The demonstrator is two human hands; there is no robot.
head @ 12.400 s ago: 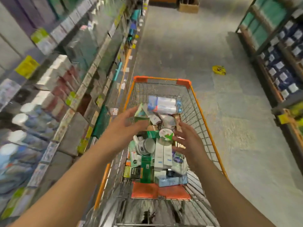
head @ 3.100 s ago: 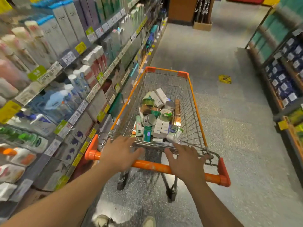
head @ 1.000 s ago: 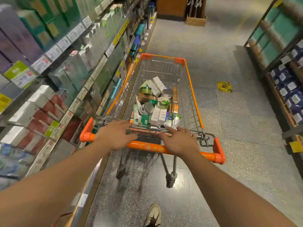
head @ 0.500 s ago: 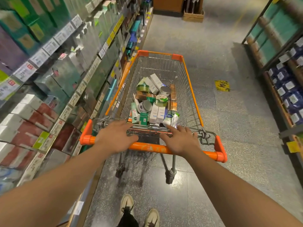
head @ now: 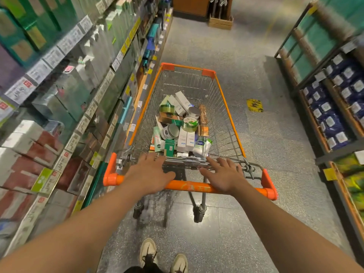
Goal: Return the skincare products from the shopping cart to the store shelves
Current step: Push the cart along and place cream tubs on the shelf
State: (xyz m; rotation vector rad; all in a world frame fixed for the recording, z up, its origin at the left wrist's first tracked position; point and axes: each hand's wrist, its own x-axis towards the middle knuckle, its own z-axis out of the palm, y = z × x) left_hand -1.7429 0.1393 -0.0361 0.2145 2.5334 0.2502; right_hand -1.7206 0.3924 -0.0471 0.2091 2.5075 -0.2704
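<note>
An orange-framed wire shopping cart (head: 229, 115) stands in the aisle in front of me. Its basket holds a pile of several skincare products: white boxes (head: 186, 140), a silver round tin (head: 170, 131), a green-lidded jar (head: 190, 124), a white tube (head: 201, 147) and green cartons (head: 169, 147). My left hand (head: 149, 172) rests palm-down on the orange handle (head: 189, 187) left of centre, fingers stretched over the basket's rear rim. My right hand (head: 222, 174) presses on the handle to the right the same way. Neither hand holds a product.
Store shelves (head: 65, 95) packed with boxed skincare and price tags run close along the cart's left side. Shelves with blue packs (head: 334, 105) line the right. A yellow floor sticker (head: 254, 105) lies ahead on the right, a cardboard box (head: 220, 22) at the aisle's far end. My shoes (head: 147, 251) show below.
The cart has rolled forward along the aisle and the left shelves have slid past. Both hands stay on the handle in the same places.
</note>
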